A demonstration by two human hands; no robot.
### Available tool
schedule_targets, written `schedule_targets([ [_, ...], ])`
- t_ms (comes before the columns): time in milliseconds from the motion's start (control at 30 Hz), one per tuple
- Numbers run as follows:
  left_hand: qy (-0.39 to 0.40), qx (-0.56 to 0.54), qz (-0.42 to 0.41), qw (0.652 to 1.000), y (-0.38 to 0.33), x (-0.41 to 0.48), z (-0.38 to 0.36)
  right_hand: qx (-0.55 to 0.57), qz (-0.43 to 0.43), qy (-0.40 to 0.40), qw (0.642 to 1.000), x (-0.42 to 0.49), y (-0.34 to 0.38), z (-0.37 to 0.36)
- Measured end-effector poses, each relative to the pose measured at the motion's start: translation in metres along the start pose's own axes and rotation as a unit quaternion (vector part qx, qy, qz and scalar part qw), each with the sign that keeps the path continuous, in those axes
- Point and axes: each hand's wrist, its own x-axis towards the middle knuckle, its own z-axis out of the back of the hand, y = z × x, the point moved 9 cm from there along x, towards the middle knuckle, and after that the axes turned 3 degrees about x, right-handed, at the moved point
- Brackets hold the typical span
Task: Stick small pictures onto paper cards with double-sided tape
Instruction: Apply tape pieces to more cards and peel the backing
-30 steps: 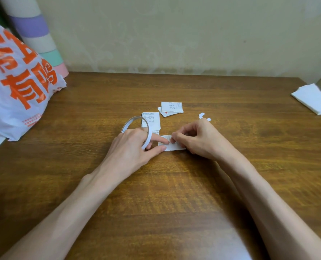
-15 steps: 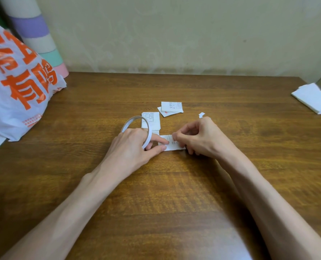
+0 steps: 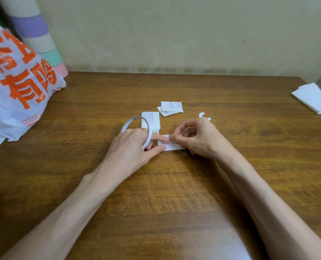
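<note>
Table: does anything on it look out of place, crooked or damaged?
Only small things. Two tiny white paper scraps lie loose just beyond the right hand. Of the two overlapping cards further back, the lower one sticks out at an angle. Nothing looks spilled or torn.

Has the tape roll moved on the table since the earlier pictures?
No. The tape roll still stands in the left hand, and its ring crosses the same left edge of the printed slip behind it.
</note>
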Motion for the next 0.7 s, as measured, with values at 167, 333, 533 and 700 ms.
schedule_targets([
  [167, -0.007, -0.022, 0.019, 1.000, 0.004, 0.000, 0.001, -0.036, 0.015, -0.018, 0.999, 0.005, -0.002, 0.000],
  [333, -0.023, -0.053, 0.047, 0.997, 0.012, 0.003, 0.001, -0.040, 0.019, -0.011, 0.999, 0.007, -0.004, -0.001],
  [533, -0.016, -0.056, 0.066, 0.996, 0.014, 0.003, 0.000, 0.006, 0.021, -0.003, 1.000, 0.005, -0.004, 0.001],
  [700, -0.014, -0.053, 0.068, 0.996, 0.014, 0.003, 0.001, -0.059, 0.034, -0.051, 0.996, 0.005, -0.002, -0.002],
])
